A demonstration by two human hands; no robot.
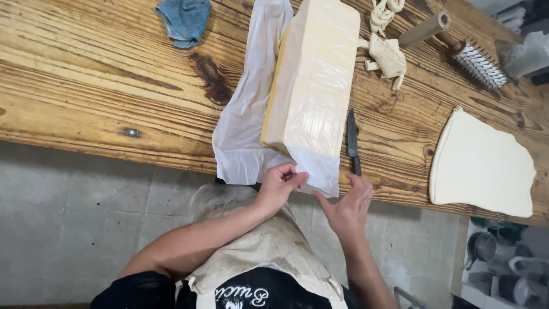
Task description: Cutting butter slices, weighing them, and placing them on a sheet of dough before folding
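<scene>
While the left hand (278, 184) pinches the white wrapping (243, 131) under a butter block (313, 80), the right hand (347, 207) hovers open beside a knife (353, 140) on the worktop (86, 74).

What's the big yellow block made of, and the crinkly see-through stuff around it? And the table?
The block looks like butter or a similar fat: pale yellow, smooth, square-edged. That is a guess from colour. The wrap seems thin plastic film: whitish, translucent, wrinkled. The left hand pinches its edge. The table is wood, with clear grain and dark knots, and looks worn and matte.
</scene>
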